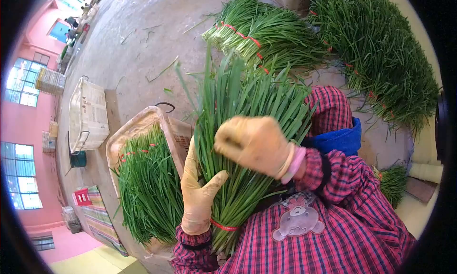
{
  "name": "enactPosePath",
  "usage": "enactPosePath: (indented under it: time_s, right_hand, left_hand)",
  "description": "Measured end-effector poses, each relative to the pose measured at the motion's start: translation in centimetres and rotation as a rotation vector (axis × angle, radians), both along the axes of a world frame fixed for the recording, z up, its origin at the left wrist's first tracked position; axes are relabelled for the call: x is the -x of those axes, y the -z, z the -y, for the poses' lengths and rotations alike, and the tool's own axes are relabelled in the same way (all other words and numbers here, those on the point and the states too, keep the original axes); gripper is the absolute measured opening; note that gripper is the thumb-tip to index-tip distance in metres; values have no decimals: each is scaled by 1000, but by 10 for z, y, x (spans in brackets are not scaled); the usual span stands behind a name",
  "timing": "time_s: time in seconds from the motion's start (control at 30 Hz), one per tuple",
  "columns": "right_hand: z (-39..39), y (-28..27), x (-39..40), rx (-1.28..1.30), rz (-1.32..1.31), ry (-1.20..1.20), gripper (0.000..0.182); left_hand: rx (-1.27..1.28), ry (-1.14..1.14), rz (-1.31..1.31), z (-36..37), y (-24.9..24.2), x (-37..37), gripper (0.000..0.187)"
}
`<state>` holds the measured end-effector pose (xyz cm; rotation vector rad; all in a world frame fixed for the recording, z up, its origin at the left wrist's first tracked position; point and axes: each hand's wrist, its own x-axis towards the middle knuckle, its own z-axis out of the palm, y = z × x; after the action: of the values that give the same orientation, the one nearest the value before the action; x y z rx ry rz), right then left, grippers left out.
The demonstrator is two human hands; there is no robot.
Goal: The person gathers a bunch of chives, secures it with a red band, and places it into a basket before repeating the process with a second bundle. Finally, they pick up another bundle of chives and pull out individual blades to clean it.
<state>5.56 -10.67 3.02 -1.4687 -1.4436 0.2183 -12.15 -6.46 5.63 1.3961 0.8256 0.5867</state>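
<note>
A large bundle of garlic chives [238, 188] lies across my lap, its leaf tips pointing away and a red tie [224, 226] round its lower stems. My left hand [200, 193], in a pale rubber glove, grips the bundle's left side, the thumb lying across the front of the stems. Over the upper leaves is my right hand [257, 145], gloved too and slightly blurred. Its fingers curl round to the thumb in a pinch; whether a leaf is between them is hidden.
To the left stands a crate [176, 131] of tied chives [147, 188], with a white crate [89, 113] beyond it. Tied bundles [271, 36] lie ahead on the concrete floor, and a long pile of chives [376, 55] lines the right. A striped mat [104, 217] is at far left.
</note>
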Motion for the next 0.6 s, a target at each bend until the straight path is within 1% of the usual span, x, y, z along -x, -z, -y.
enactPosePath:
  time_s: [0.03,0.1,0.17,0.2,0.23,0.3,0.33,0.37,0.4,0.43,0.47,0.5,0.53,0.57,0.6]
  right_hand:
    - [-3,2,-14,-32,-70,28,11]
    - [0,-3,-36,106,-448,127,14]
    - [10,-10,-52,186,-703,196,13]
    - [20,-17,-52,176,-558,199,12]
    - [26,-10,-42,61,-511,102,9]
    - [43,-3,-32,23,-167,-185,8]
    - [48,1,-23,43,-130,-260,10]
    - [51,6,-16,62,-92,-337,13]
    - [53,12,-13,78,28,-320,23]
    - [55,13,-12,78,23,-319,23]
    - [58,15,-10,116,81,-288,26]
    - [61,15,-8,153,137,-255,30]
    - [66,13,-7,218,197,-297,36]
    - [71,14,-6,243,248,-323,35]
    - [78,16,-7,259,244,-343,34]
  left_hand:
    - [74,-26,72,0,-1,1,83]
    - [60,-25,59,-4,2,7,81]
    - [99,-96,73,-5,3,8,82]
    - [173,-92,104,-8,6,9,85]
    - [179,-89,105,-7,7,8,85]
    - [-65,-52,-71,-6,8,7,92]
    - [-62,-14,-82,2,6,4,99]
    - [-475,68,-386,2,8,3,100]
    - [-528,89,-435,2,7,0,97]
    - [-582,110,-486,3,6,-3,93]
    - [-583,113,-492,1,11,-1,93]
    - [-468,93,-384,-5,23,4,88]
    - [-353,74,-275,-8,25,7,82]
    - [-356,78,-277,-9,23,9,82]
    - [-217,5,-205,-8,18,9,77]
